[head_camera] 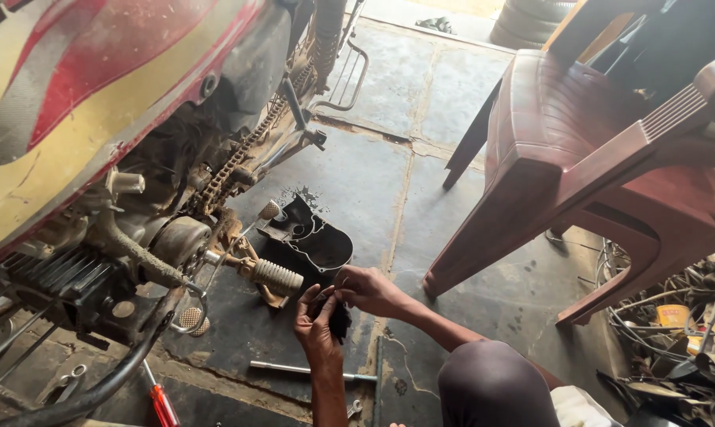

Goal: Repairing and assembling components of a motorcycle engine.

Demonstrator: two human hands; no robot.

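A small black grimy part [339, 319], its kind too dark to tell, sits pinched between both hands low in the middle of the concrete floor [452, 87]. Far left, a red-handled screwdriver [161, 403] lies by the red-and-yellow motorcycle [96, 87], whose rusty drive chain [235, 162] and ribbed rubber footpeg [277, 277] hang exposed. Next, the left hand [316, 330] curls narrowly round the part from below, just above a long metal rod [298, 368] on the ground. A black engine side cover [314, 239] rests on the floor just behind. The right hand [371, 290] grips the part's top with bent fingers. Farther right stands a maroon plastic chair [602, 158], with tangled wires [673, 316] beyond.
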